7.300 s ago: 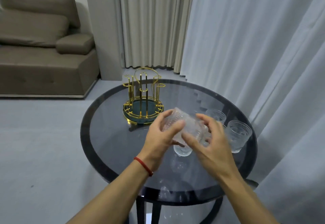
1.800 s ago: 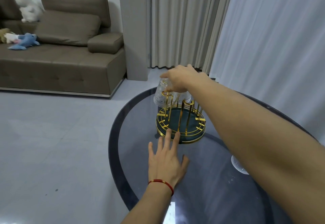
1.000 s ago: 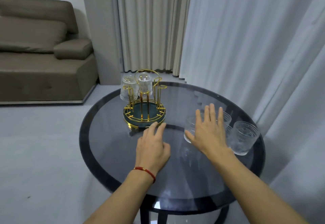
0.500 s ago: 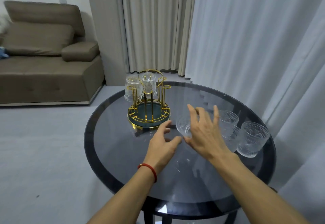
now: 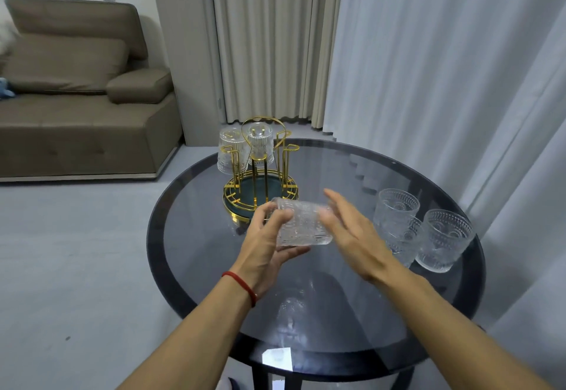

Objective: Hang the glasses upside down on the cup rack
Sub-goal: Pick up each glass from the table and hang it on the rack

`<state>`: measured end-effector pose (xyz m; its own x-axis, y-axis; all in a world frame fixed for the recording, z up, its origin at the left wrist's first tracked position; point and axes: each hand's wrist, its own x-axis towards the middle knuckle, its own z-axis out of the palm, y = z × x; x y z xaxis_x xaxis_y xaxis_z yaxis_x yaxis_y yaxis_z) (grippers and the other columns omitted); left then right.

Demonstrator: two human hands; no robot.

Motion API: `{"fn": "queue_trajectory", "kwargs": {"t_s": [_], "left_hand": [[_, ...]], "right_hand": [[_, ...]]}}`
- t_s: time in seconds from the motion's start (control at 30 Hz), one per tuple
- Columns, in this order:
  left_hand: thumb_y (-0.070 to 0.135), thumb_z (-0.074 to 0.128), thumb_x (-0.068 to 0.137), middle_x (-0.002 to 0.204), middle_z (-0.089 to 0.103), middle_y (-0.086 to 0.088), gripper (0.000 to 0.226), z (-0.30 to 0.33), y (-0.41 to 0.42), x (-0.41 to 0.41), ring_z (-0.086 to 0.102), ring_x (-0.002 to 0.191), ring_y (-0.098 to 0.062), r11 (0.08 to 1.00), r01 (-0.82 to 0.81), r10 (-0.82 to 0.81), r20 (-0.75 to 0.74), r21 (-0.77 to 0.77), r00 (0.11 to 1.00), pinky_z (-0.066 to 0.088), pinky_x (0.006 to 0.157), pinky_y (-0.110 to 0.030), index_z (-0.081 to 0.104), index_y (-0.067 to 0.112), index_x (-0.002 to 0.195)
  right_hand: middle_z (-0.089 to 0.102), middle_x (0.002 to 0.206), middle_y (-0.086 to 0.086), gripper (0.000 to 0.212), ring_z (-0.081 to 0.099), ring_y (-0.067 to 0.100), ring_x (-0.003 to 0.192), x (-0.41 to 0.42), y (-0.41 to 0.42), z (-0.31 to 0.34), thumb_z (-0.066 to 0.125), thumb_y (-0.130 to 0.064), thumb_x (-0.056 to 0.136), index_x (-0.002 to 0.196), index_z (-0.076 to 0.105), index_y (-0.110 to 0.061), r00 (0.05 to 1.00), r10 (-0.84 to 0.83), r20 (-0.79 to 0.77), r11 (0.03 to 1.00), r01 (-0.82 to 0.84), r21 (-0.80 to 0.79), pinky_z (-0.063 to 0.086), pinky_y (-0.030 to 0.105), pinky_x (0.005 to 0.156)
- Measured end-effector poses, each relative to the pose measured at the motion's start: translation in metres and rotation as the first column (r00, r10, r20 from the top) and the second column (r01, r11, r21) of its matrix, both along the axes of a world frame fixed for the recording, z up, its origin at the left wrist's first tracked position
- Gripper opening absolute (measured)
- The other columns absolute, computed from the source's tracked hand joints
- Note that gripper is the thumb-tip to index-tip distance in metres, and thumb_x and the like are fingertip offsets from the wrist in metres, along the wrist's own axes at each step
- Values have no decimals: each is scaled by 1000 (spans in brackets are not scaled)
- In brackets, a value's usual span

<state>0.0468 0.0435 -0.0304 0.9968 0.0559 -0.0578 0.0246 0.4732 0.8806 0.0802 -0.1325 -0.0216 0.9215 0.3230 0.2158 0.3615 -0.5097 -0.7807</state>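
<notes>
Glass, clear and embossed, lies on its side in the air above the middle of the round table (image 5: 190,267): this tumbler (image 5: 301,224) is gripped by the left hand (image 5: 269,242), thumb on top and fingers curled beneath. The right hand (image 5: 352,233) is beside it with fingers spread and loose, its fingertips near the tumbler's right end; whether they touch it I cannot tell. A gold rack (image 5: 260,181) stands toward the table's far edge, with two glasses (image 5: 232,153) hung upside down on its far-left pegs. Three more glasses (image 5: 398,215) stand upright close together by the right edge. A red cord (image 5: 242,285) circles the left wrist.
</notes>
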Motion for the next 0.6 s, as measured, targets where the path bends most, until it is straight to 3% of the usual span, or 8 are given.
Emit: {"fn": "queue_trajectory", "kwargs": {"t_s": [0.07,0.2,0.23,0.3,0.33,0.4,0.47,0.6], "left_hand": [[32,74,80,134,62,-23,65,-2,4,2,66,116,-40,999,41,-40,12,-31,999,58,92,-55,49,10,136],[43,75,82,129,69,-13,59,-8,7,15,67,117,-33,994,82,-78,53,-72,996,59,91,-50,56,24,135],[51,70,85,129,69,-8,56,-10,8,19,68,116,-26,999,45,-44,63,-6,997,59,91,-47,57,30,135],[61,50,93,132,66,4,47,-17,10,28,64,117,-11,940,-99,66,110,326,992,55,97,-39,60,40,133],[58,43,98,135,62,8,44,-24,12,32,58,123,-9,831,-193,128,159,521,979,49,103,-37,59,40,134],[44,47,101,143,54,3,43,-44,21,43,44,137,-16,459,-339,209,271,821,940,38,112,-39,55,29,141],[41,53,97,157,40,-5,55,-62,31,51,24,150,-24,122,-318,175,295,940,939,29,120,-47,45,25,148],[53,40,98,171,2,0,70,-84,43,66,-8,156,-21,-48,-184,108,188,982,976,9,126,-53,11,36,160]], "right_hand": [[55,149,-8,63,49,15,138,0,1,-4,34,-77,93,148,40,-47,987,-14,-158,999,21,44,37,38,110],[73,120,6,34,70,23,115,8,7,-2,64,-43,100,133,57,-37,967,-1,-253,931,94,353,58,45,98],[73,118,8,35,71,24,111,10,8,-1,71,-39,96,130,59,-39,968,-18,-251,908,120,402,61,46,95],[67,118,2,42,68,22,110,15,8,3,80,-37,89,126,61,-42,976,-160,-145,896,205,393,61,48,92],[64,118,-4,44,64,20,111,19,7,4,82,-36,86,125,61,-42,967,-248,-58,898,251,362,59,50,94],[61,120,-12,47,60,20,114,27,3,9,81,-36,86,127,60,-41,927,-369,58,878,328,348,53,53,100],[59,120,-11,48,58,22,117,38,-1,19,80,-39,86,129,58,-43,889,-453,72,830,391,397,51,55,103],[60,131,0,56,60,25,120,73,8,44,78,-43,85,136,54,-39,836,-542,86,768,451,455,54,55,100]]}}
